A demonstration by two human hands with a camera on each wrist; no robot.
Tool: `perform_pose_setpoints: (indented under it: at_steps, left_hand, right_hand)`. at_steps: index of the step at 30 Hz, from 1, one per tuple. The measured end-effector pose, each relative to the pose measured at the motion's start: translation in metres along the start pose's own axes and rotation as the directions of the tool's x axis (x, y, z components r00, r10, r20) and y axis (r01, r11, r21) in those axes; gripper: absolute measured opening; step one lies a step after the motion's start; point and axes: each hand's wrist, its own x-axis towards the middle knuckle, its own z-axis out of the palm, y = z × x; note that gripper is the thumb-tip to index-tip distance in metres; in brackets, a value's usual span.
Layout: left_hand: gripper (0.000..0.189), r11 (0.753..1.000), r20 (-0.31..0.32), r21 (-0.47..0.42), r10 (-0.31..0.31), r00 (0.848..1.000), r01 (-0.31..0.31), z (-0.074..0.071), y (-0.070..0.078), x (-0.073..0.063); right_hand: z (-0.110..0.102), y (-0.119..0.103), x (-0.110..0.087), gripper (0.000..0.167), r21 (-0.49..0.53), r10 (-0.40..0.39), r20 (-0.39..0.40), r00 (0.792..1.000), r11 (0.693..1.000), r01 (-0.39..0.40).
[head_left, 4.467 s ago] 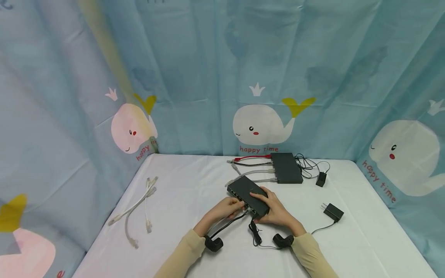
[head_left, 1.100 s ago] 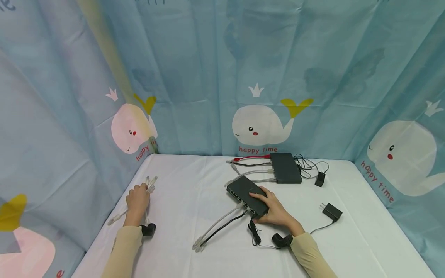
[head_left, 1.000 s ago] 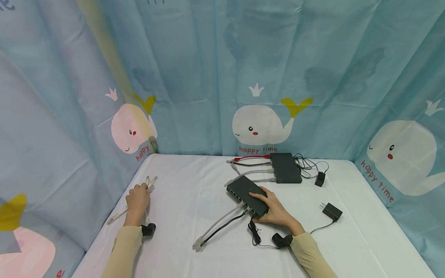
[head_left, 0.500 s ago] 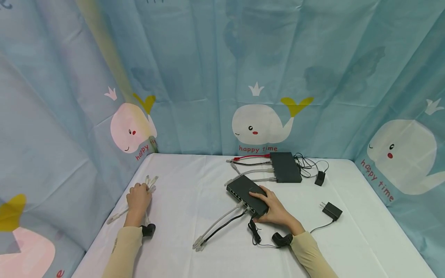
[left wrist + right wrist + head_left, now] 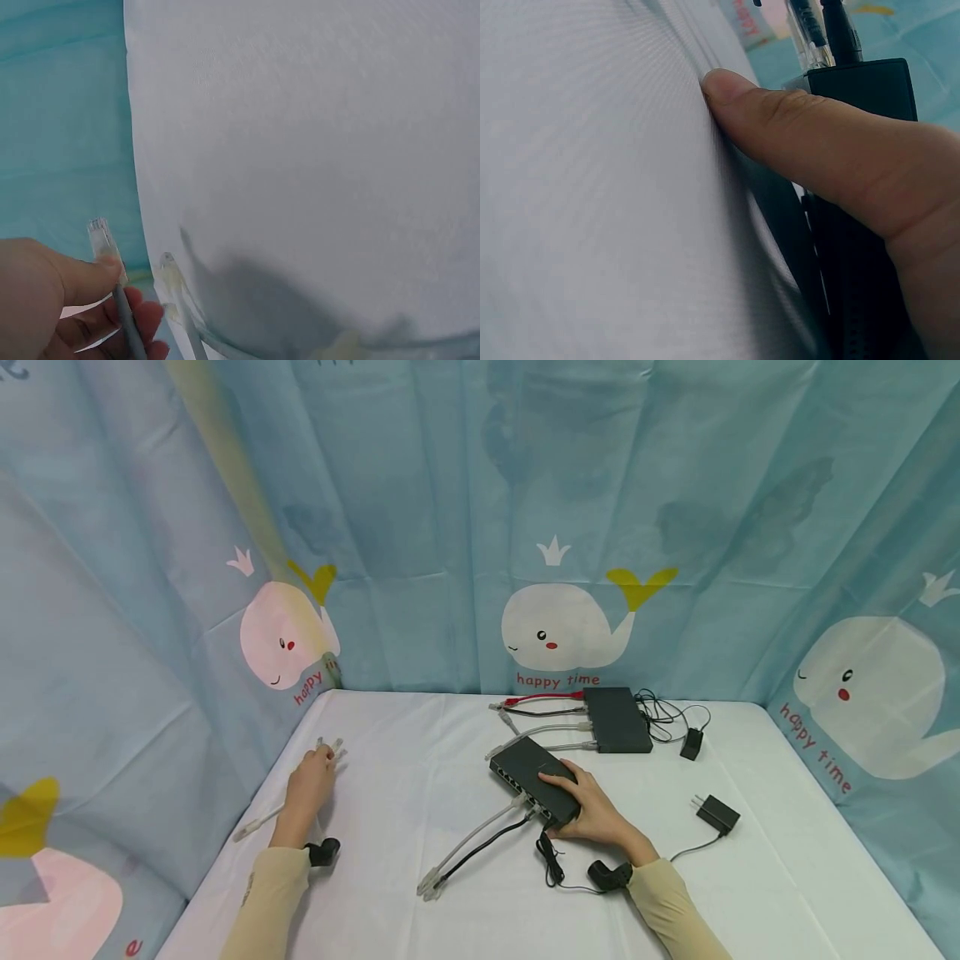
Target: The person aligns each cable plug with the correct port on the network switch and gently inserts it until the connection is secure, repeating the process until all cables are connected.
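Note:
My left hand is at the left of the table. It pinches a grey network cable just below its clear plug, between thumb and fingers. Other network cables lie beneath that hand, partly hidden by it. My right hand grips the near right end of a black network switch, thumb at one side and fingers over the top. A grey cable and a black cable are plugged into the switch's row of ports, their free ends lying together on the table.
Behind stands a second black switch with red, black and grey cables plugged in. A small black adapter lies beside its coiled wire. At the right is a black power plug; a bundled black cord lies below the held switch.
My left hand has left the switch, where the grey cable is now plugged in, and gone to the left-hand cables. Lately it lifts a cable's plug end slightly rightward. My right hand stays put.

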Motion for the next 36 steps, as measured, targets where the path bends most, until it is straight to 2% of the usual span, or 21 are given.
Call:
perform_pose_setpoints:
  at_steps: [4,8,12,19,27,36]
  left_hand:
    - [0.018,0.995,0.073,-0.098,0.007,0.997,0.000,-0.001,0.005,0.000]
    - [0.021,0.986,0.109,-0.164,0.009,0.994,0.009,0.000,0.008,0.000]
    - [0.025,0.981,0.099,-0.192,-0.004,0.995,0.023,0.002,0.010,0.001]
    - [0.028,0.979,0.092,-0.204,0.027,0.995,-0.008,0.006,0.016,0.002]
    - [0.026,0.969,0.149,-0.247,0.045,0.988,-0.007,0.007,0.040,-0.005]
    - [0.023,0.950,0.195,-0.311,0.079,0.978,-0.015,0.022,0.070,-0.011]
  right_hand:
    - [0.000,0.000,0.000,0.091,-0.001,0.003,0.003,1.000,1.000,-0.003]
    - [0.000,-0.001,0.000,0.091,0.002,0.007,0.008,1.000,1.000,-0.007]
    - [0.000,0.000,0.001,0.091,-0.002,0.007,0.009,1.000,1.000,-0.007]
    - [0.000,0.002,0.001,0.090,-0.003,0.006,0.006,1.000,1.000,-0.006]
    - [0.001,0.004,0.000,0.090,-0.005,0.008,0.005,1.000,1.000,-0.008]
    - [0.001,0.003,0.000,0.090,0.004,0.014,0.010,1.000,1.000,-0.014]
